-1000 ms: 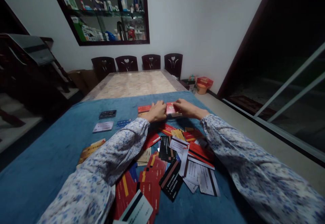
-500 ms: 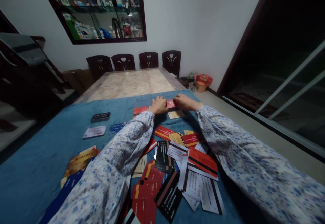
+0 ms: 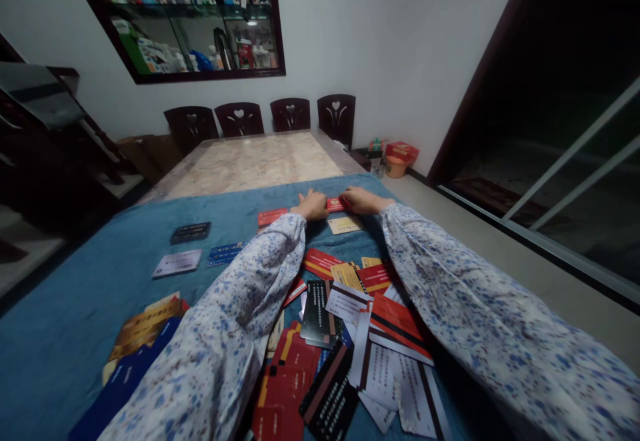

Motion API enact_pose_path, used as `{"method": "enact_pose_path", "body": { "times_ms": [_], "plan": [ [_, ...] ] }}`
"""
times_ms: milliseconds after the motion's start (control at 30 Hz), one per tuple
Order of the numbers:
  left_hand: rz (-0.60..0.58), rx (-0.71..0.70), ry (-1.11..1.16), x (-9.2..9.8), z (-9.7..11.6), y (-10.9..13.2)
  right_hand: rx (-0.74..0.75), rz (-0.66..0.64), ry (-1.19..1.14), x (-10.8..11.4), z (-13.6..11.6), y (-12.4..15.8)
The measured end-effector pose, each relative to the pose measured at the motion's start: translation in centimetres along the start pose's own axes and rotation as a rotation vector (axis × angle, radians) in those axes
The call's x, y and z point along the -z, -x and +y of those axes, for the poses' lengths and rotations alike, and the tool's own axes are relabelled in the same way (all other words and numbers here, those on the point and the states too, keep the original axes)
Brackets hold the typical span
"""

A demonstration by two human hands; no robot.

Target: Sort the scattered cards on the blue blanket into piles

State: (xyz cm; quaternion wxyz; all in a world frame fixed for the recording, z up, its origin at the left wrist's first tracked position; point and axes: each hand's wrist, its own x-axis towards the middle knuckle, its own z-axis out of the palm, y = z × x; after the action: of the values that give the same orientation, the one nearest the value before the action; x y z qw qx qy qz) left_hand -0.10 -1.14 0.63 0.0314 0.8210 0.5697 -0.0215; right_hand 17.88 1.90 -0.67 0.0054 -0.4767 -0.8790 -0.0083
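Note:
At the far side of the blue cloth, my left hand (image 3: 313,205) and my right hand (image 3: 361,199) close on opposite ends of a red card (image 3: 335,205). The card lies at the cloth's level, or close to it; I cannot tell whether it is lifted. A cream card (image 3: 345,225) lies just in front of it. Left of my left hand is another red card (image 3: 273,217), partly behind my sleeve. Between my forearms spreads a loose heap of cards, among them a black card (image 3: 321,313), a white card (image 3: 349,299) and a red striped card (image 3: 400,326).
Black cards (image 3: 191,232), a white card stack (image 3: 177,263) and blue cards (image 3: 225,254) sit apart on the left of the blue cloth (image 3: 65,294). Nearer are gold cards (image 3: 143,331) and dark blue cards (image 3: 120,384). Chairs (image 3: 291,115) stand beyond the stone-topped table (image 3: 265,161).
Both hands stay at the red card, which now sits slightly lower and flatter between them. The whole view has shifted a little. The other cards keep their arrangement.

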Motion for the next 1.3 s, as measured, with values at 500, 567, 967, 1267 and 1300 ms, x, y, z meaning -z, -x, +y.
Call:
{"method": "enact_pose_path", "body": {
  "times_ms": [500, 567, 967, 1267, 1300],
  "plan": [
    [0.001, -0.01, 0.02, -0.3, 0.0, -0.8, -0.025, -0.113, 0.01, 0.7, -0.2, -0.5],
    [-0.006, -0.001, 0.016, -0.3, 0.2, -0.9, -0.035, -0.12, 0.008, 0.8, -0.3, -0.6],
    [-0.029, 0.029, 0.03, -0.5, 0.2, -1.4, -0.086, -0.145, 0.016, 0.1, -0.4, -1.9],
    [0.081, -0.058, -0.012, -0.5, -0.2, 0.6, -0.086, -0.102, 0.018, 0.1, -0.2, -1.1],
    [0.096, -0.066, -0.016, -0.4, -0.3, 1.0, -0.093, -0.103, 0.013, 0.1, -0.2, -1.1]
  ]
}}
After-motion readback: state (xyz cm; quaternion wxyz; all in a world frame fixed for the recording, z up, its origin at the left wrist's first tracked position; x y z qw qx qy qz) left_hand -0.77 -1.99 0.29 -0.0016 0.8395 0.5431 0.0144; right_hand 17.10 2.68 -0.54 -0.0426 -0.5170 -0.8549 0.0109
